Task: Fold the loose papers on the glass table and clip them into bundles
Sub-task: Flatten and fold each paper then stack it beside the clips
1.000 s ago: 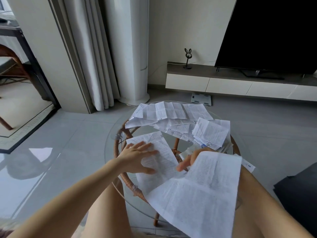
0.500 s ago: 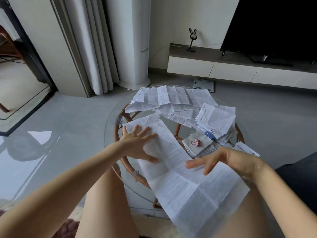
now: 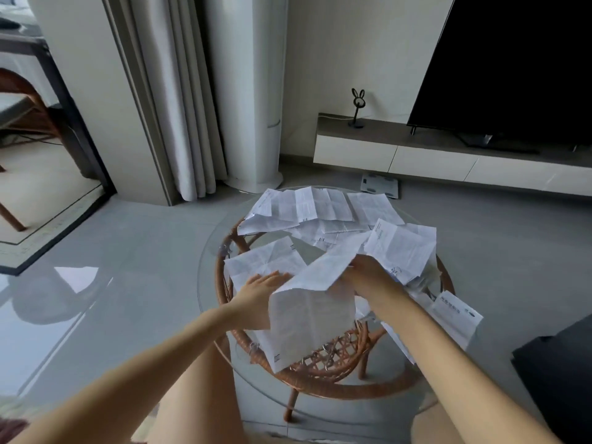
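Home living room. Evidence: 1 large black flat-screen TV (image 3: 519, 65) on a low white media console with a grey top (image 3: 429, 160), floor-length pale grey curtains (image 3: 189, 107), a tall white cylindrical floor unit (image 3: 253, 91) (just beside the curtains), glossy grey floor tiles (image 3: 128, 251). Also 1 round glass table on a woven rattan base (image 3: 336, 408), a white bathroom scale (image 3: 379, 184) on the floor, a small black rabbit-eared ornament (image 3: 358, 107) on the console, and a brown wooden chair (image 3: 28, 100) through the doorway at left.

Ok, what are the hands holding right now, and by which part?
The right hand grips the long printed sheet by the edge of its raised fold. The left hand holds nothing, only pressing flat on that sheet.
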The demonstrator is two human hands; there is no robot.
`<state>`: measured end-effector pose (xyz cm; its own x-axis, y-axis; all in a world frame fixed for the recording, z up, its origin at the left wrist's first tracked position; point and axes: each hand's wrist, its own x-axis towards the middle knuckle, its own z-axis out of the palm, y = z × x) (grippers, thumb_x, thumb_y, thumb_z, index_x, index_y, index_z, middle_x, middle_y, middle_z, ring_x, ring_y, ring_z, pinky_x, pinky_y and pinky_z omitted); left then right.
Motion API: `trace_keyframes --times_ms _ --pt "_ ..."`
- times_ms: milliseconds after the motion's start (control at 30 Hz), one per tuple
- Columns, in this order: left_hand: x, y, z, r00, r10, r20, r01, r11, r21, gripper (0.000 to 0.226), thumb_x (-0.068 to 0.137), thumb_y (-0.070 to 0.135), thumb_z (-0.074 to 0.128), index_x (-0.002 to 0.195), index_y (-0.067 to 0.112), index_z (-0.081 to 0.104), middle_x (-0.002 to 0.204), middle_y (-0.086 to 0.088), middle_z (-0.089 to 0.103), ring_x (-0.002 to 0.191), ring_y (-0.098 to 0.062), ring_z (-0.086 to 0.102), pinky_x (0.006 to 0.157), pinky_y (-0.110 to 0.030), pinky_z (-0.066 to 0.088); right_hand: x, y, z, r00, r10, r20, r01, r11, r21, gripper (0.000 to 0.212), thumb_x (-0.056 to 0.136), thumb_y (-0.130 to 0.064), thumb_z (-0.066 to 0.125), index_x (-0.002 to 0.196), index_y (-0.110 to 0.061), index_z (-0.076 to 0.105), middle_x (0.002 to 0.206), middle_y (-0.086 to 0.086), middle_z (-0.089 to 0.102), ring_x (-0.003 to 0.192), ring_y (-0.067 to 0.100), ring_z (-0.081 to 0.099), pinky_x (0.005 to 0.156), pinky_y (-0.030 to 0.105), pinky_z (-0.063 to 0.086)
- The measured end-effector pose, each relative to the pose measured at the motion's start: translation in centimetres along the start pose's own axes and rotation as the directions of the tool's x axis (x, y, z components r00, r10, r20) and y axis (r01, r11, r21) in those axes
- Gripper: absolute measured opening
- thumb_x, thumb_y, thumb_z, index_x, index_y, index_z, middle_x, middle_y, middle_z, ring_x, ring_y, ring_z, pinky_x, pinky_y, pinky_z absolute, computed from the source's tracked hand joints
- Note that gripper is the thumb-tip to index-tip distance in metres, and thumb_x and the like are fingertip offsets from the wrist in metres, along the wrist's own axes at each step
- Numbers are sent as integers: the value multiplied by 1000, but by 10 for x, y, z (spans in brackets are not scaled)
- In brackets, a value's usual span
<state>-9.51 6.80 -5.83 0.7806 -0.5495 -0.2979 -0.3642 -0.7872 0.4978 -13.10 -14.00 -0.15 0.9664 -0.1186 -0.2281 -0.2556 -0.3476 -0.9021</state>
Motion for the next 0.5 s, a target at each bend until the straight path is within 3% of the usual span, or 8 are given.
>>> trace_keyframes --times_ms 33,100,167,200,233,300,400,500 --pt "-4 -4 -7 996 -63 -61 41 949 -314 64 73 37 69 132 18 51 142 -3 46 134 -23 39 112 -37 29 9 -1 9 1000 -21 6 21 1000 16 14 82 -20 69 87 -6 70 83 9 70 77 20 67 59 21 48" --pt "-8 -17 -15 960 -183 -210 -33 674 -738 50 55 44 63 97 19 70 108 -3 68 106 -20 62 96 -35 47 25 1 21 999 -4 -32 4 1000 -15 19 83 -21 70 80 -3 70 75 8 68 72 22 66 63 26 46" --pt "-10 -30 -19 921 -275 -274 -111 489 -865 45 66 44 60 95 11 70 101 -4 70 101 -23 64 92 -35 47 39 7 29 999 -21 -24 16 984 -179 31 81 -23 73 61 -3 60 57 3 50 56 17 49 56 28 33" --pt "-11 -35 -20 914 -301 -273 -127 426 -896 41 82 45 56 101 11 69 102 -2 70 102 -22 65 92 -34 48 41 5 35 1000 -1 -4 0 953 -304 44 80 -26 73 51 -10 44 52 -1 35 50 14 35 52 28 23" --pt "-12 -36 -19 912 -314 -264 -133 382 -914 40 95 46 46 105 14 69 104 1 71 102 -19 67 92 -31 49 43 7 40 1000 3 22 7 916 -401 54 80 -28 73 50 -16 30 51 -3 25 49 13 25 52 29 17" --pt "-12 -39 -19 911 -321 -260 -144 344 -928 46 100 49 31 103 22 67 102 2 73 97 -14 68 89 -29 49 45 8 48 999 13 33 8 827 -562 58 80 -33 72 53 -19 22 51 -4 21 47 14 23 49 28 16" --pt "-3 -42 -20 857 -402 -322 -92 495 -864 50 89 63 45 94 19 67 93 1 71 86 -18 68 82 -33 51 42 7 55 999 32 -9 -30 733 -680 56 82 -35 70 54 -17 25 50 -3 29 45 13 29 44 24 21" --pt "7 -44 -25 727 -488 -482 99 770 -630 35 90 36 59 83 2 58 70 -2 56 69 -20 52 56 -29 37 43 6 62 999 30 -44 -53 676 -735 54 81 -33 70 54 -16 27 63 -3 52 47 13 35 44 23 23"
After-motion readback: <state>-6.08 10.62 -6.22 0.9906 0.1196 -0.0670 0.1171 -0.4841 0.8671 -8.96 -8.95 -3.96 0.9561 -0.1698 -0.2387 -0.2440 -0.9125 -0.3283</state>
